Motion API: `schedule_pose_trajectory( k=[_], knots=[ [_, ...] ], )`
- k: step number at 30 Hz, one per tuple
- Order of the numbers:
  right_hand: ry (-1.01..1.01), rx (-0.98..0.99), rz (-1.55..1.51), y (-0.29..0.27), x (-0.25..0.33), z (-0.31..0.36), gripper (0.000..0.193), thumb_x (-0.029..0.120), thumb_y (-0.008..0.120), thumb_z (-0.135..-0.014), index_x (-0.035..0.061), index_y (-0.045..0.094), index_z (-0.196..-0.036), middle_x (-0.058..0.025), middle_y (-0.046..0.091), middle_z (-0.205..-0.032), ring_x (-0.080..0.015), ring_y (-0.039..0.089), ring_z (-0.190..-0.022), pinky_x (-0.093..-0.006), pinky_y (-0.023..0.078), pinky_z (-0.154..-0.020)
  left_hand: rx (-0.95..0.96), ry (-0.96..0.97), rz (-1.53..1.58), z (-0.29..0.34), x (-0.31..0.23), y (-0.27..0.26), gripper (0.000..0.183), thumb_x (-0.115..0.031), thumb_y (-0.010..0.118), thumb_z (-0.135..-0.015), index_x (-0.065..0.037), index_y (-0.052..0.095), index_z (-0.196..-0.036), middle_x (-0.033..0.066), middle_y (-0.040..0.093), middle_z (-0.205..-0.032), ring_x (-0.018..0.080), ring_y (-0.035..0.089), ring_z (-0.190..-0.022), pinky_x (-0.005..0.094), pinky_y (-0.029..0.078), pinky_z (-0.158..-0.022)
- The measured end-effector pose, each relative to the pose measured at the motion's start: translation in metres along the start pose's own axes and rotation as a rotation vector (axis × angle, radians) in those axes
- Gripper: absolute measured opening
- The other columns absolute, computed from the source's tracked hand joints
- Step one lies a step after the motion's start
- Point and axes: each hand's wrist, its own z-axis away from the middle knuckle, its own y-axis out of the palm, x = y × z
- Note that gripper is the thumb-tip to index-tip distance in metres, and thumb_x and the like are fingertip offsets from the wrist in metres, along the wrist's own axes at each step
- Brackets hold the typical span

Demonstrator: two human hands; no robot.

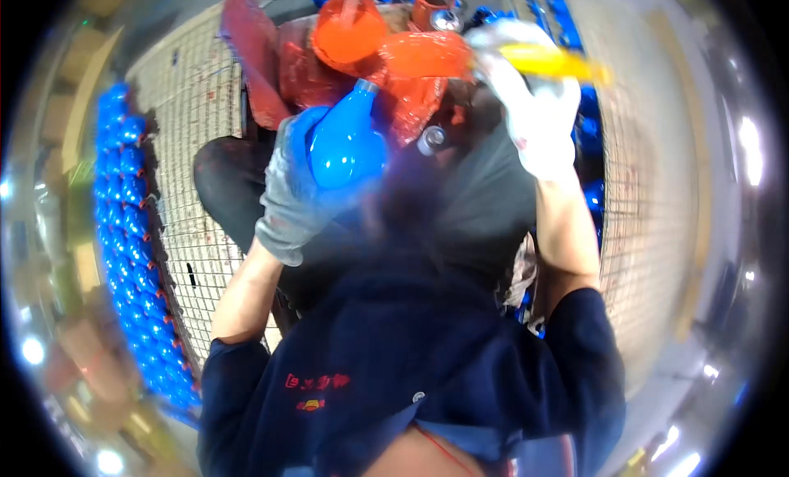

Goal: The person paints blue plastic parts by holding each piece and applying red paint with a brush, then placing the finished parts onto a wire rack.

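My left hand [296,177], in a grey and blue work glove, is closed round a glossy blue teardrop-shaped piece [343,152]. The piece is tilted, its narrow neck with a grey metal tip pointing up and away. My right hand [538,115], in a white glove, is closed on a yellow-handled tool [546,62]; motion smears it, and its working end cannot be made out. Just left of that hand lies a shiny orange-red, film-covered piece [427,55]. An open container of bright orange-red stuff [349,37] stands ahead of my left hand.
Rows of similar blue pieces [127,222] stand along the left, with more blue pieces [588,132] at the right. A red panel [253,58] leans at the far left of the container. A small metal-and-clear part [431,140] lies between my knees. Wire-mesh surfaces [193,263] flank my legs.
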Motion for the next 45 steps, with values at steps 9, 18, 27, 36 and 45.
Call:
schedule_pose_trajectory(
  k=[9, 18, 27, 36, 45],
  knots=[
    [0.583, 0.525, 0.597, 0.013, 0.046, -0.046, 0.042, 0.042, 0.061, -0.101, 0.0001, 0.064, -0.096, -0.0072, 0.061, -0.065, -0.0161, 0.06, -0.056, -0.0312, 0.047, -0.057, 0.134, 0.354, -0.472, 0.003, -0.029, -0.007, 0.093, -0.043, 0.095, -0.057, -0.013, 0.056, -0.137, 0.0135, 0.06, -0.13, 0.034, 0.072, -0.09, 0.0426, 0.06, -0.068],
    [0.164, 0.432, 0.687, 0.013, 0.02, -0.011, 0.035, 0.039, 0.066, -0.098, 0.0044, 0.07, -0.102, -0.0104, 0.07, -0.082, -0.0253, 0.071, -0.078, -0.0335, 0.054, -0.071, 0.178, 0.028, 0.002, 0.006, -0.013, -0.006, 0.097, -0.048, 0.092, -0.067, -0.005, 0.05, -0.142, 0.0126, 0.064, -0.121, 0.0267, 0.067, -0.107, 0.0378, 0.055, -0.091],
    [-0.065, 0.224, -0.019, 0.016, -0.039, 0.009, 0.017, -0.005, 0.072, -0.086, 0.0041, 0.07, -0.101, -0.0084, 0.064, -0.099, -0.0152, 0.063, -0.086, -0.0284, 0.05, -0.075, -0.049, -0.805, 1.486, 0.012, -0.03, -0.013, 0.094, -0.064, 0.075, -0.081, 0.002, 0.049, -0.142, 0.0157, 0.06, -0.134, 0.0257, 0.067, -0.104, 0.0373, 0.055, -0.092],
    [0.134, -0.02, -0.452, 0.053, -0.138, 0.022, 0.014, -0.005, 0.07, -0.088, 0.0031, 0.069, -0.1, -0.0108, 0.065, -0.112, -0.0198, 0.065, -0.093, -0.0306, 0.053, -0.082, 0.375, -0.548, 2.821, 0.001, -0.003, 0.048, 0.057, -0.035, 0.058, -0.1, -0.002, 0.044, -0.145, 0.0144, 0.063, -0.113, 0.0252, 0.064, -0.065, 0.0367, 0.049, -0.056],
    [0.02, 0.115, 0.268, -0.004, -0.168, -0.044, 0.02, 0.0, 0.078, -0.083, 0.0019, 0.075, -0.103, -0.0064, 0.073, -0.104, -0.0176, 0.067, -0.099, -0.0297, 0.052, -0.089, 0.013, -0.158, 1.63, -0.062, 0.051, -0.052, 0.06, -0.048, 0.059, -0.1, -0.006, 0.049, -0.142, 0.0107, 0.064, -0.12, 0.0227, 0.064, -0.102, 0.0467, 0.046, -0.102]
  ],
)
